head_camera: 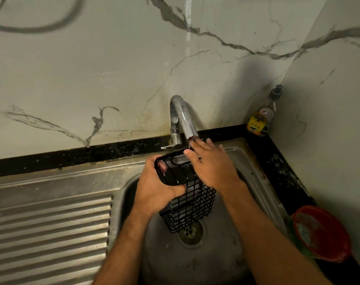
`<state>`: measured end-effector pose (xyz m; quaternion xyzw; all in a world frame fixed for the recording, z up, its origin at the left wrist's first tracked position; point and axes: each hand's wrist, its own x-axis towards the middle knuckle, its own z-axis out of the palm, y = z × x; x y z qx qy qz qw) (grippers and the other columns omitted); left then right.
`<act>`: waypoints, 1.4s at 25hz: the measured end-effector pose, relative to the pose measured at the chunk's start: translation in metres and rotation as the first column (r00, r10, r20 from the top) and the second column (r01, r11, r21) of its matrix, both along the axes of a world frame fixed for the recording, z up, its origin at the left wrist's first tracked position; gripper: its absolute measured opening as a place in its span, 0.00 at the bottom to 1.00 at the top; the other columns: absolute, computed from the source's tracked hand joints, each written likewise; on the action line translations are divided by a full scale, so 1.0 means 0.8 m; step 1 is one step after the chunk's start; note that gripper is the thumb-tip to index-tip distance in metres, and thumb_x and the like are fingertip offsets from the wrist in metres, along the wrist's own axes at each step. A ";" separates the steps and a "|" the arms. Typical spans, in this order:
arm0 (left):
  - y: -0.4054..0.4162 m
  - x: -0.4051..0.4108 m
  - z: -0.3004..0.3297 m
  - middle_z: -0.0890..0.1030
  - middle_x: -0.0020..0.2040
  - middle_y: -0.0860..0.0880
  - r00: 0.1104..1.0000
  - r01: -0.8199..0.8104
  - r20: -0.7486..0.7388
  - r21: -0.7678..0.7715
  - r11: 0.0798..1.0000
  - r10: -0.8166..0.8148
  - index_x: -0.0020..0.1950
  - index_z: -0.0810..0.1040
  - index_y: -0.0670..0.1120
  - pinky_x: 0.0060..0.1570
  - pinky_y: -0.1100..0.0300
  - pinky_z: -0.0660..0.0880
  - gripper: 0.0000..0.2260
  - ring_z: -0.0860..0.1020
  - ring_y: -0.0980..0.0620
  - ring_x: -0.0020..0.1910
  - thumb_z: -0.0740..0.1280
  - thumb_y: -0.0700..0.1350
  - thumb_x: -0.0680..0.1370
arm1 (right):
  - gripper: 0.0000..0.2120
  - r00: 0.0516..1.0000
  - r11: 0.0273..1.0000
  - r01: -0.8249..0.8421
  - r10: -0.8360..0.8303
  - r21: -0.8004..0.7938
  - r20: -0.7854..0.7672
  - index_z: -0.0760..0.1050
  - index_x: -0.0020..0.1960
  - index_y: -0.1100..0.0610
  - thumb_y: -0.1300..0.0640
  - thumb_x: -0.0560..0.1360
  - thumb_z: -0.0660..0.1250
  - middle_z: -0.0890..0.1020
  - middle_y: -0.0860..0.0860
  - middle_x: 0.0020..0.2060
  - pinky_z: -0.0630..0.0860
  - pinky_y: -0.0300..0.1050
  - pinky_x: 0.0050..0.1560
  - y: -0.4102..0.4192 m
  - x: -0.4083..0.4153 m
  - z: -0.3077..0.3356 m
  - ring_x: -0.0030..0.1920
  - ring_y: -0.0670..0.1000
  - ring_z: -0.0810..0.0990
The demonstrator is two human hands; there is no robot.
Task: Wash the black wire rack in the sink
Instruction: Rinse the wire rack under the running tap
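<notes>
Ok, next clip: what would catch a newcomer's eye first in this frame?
The black wire rack held over the sink basin under the curved faucet, from which a thin stream runs. The left hand grips its upper end, while the right hand lies with straight fingers across its top by the spout. After that, the red bowl on the right counter and the soap bottle in the back corner.

Black wire rack was gripped at its upper left rim by the left hand, above the sink drain. Right hand was laid flat right of that grip, under the tap spout.
</notes>
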<state>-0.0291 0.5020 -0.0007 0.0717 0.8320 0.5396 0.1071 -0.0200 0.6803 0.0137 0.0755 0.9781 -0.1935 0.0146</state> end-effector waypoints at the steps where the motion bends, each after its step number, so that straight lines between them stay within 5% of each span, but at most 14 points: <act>1: -0.003 0.004 -0.002 0.80 0.52 0.56 1.000 -0.017 0.020 0.002 1.000 0.017 0.56 0.70 0.60 0.49 0.63 0.78 0.34 0.80 0.62 0.49 0.82 0.44 0.56 | 0.33 1.000 1.000 -0.011 0.011 0.013 0.018 0.56 0.79 0.49 0.35 0.80 0.41 0.56 0.49 0.79 0.46 0.57 0.78 0.002 0.003 -0.001 0.79 0.55 0.52; 4: -0.013 0.005 -0.004 0.79 0.51 0.53 0.995 -0.087 0.062 0.061 0.994 0.084 0.57 0.70 0.57 0.45 0.66 0.76 0.35 0.80 0.58 0.50 0.83 0.38 0.59 | 0.27 0.965 0.969 -0.235 0.222 -0.080 -0.141 0.62 0.77 0.48 0.39 0.82 0.48 0.62 0.47 0.77 0.51 0.52 0.79 -0.005 0.019 0.001 0.78 0.49 0.54; 8: -0.013 0.005 -0.004 0.78 0.49 0.51 0.989 -0.123 0.093 0.082 0.989 0.115 0.60 0.71 0.52 0.45 0.62 0.76 0.33 0.79 0.54 0.48 0.82 0.36 0.63 | 0.28 0.993 0.875 0.020 -0.073 -0.483 -0.092 0.65 0.76 0.43 0.42 0.78 0.66 0.68 0.46 0.75 0.62 0.53 0.75 0.009 0.015 0.001 0.75 0.47 0.63; 12: -0.015 -0.001 -0.008 0.79 0.51 0.48 0.937 -0.308 0.249 0.255 0.916 0.245 0.65 0.71 0.47 0.47 0.62 0.78 0.30 0.80 0.51 0.50 0.80 0.35 0.68 | 0.34 0.966 0.660 0.194 -0.256 -0.726 0.026 0.66 0.72 0.40 0.35 0.70 0.72 0.74 0.43 0.68 0.70 0.52 0.68 -0.007 0.020 -0.017 0.67 0.46 0.73; 16: -0.040 -0.005 -0.014 0.79 0.60 0.46 0.895 -0.229 0.426 0.184 0.956 0.132 0.68 0.69 0.48 0.59 0.48 0.78 0.36 0.80 0.48 0.58 0.81 0.49 0.63 | 0.31 0.978 0.791 0.147 -0.205 -0.594 -0.031 0.69 0.70 0.44 0.33 0.71 0.68 0.78 0.45 0.65 0.72 0.55 0.66 -0.008 0.011 -0.017 0.66 0.48 0.75; 18: -0.053 -0.008 -0.003 0.79 0.60 0.49 0.871 -0.125 0.488 0.102 0.987 0.060 0.67 0.71 0.49 0.57 0.51 0.76 0.42 0.78 0.52 0.57 0.79 0.61 0.58 | 0.34 0.993 0.864 0.085 -0.117 -0.496 -0.034 0.68 0.71 0.46 0.30 0.71 0.65 0.77 0.48 0.66 0.73 0.52 0.65 -0.006 0.007 -0.014 0.66 0.50 0.74; 20: -0.056 -0.011 0.010 0.77 0.54 0.57 0.890 0.009 0.456 0.005 1.000 -0.010 0.61 0.73 0.54 0.49 0.58 0.71 0.32 0.75 0.60 0.51 0.78 0.66 0.63 | 0.33 0.997 0.884 0.036 -0.064 -0.465 -0.045 0.68 0.72 0.47 0.32 0.72 0.66 0.77 0.48 0.66 0.72 0.46 0.60 -0.004 0.005 -0.010 0.63 0.47 0.75; 22: -0.047 -0.018 0.020 0.75 0.50 0.62 0.931 0.050 0.366 -0.063 0.997 -0.024 0.57 0.72 0.60 0.44 0.65 0.68 0.19 0.73 0.67 0.47 0.76 0.60 0.72 | 0.32 0.995 0.883 -0.007 -0.041 -0.470 -0.091 0.69 0.72 0.46 0.33 0.72 0.67 0.78 0.46 0.65 0.74 0.44 0.58 -0.003 0.002 -0.006 0.59 0.43 0.76; 27: -0.030 -0.034 0.028 0.80 0.53 0.60 0.940 0.164 0.323 -0.141 0.976 -0.111 0.66 0.72 0.56 0.50 0.59 0.74 0.33 0.79 0.59 0.53 0.80 0.62 0.66 | 0.31 0.993 0.889 -0.066 0.017 -0.454 -0.113 0.74 0.68 0.45 0.33 0.69 0.70 0.82 0.44 0.59 0.79 0.50 0.57 -0.008 -0.009 0.005 0.55 0.44 0.80; 31: -0.028 -0.024 0.028 0.83 0.48 0.58 0.946 0.069 0.319 -0.052 0.996 -0.049 0.52 0.74 0.59 0.43 0.62 0.73 0.19 0.81 0.58 0.50 0.81 0.47 0.69 | 0.34 0.985 0.926 -0.168 0.144 -0.338 -0.094 0.74 0.68 0.44 0.29 0.67 0.66 0.82 0.43 0.59 0.80 0.52 0.56 -0.019 -0.011 0.010 0.56 0.44 0.80; 35: -0.038 -0.013 0.022 0.83 0.50 0.54 0.942 -0.039 0.335 0.043 0.998 0.022 0.53 0.74 0.55 0.43 0.61 0.73 0.19 0.81 0.55 0.51 0.79 0.42 0.70 | 0.31 0.966 0.933 -0.254 0.231 -0.256 -0.114 0.71 0.71 0.46 0.36 0.72 0.69 0.78 0.45 0.65 0.76 0.51 0.62 -0.031 -0.009 0.014 0.62 0.47 0.77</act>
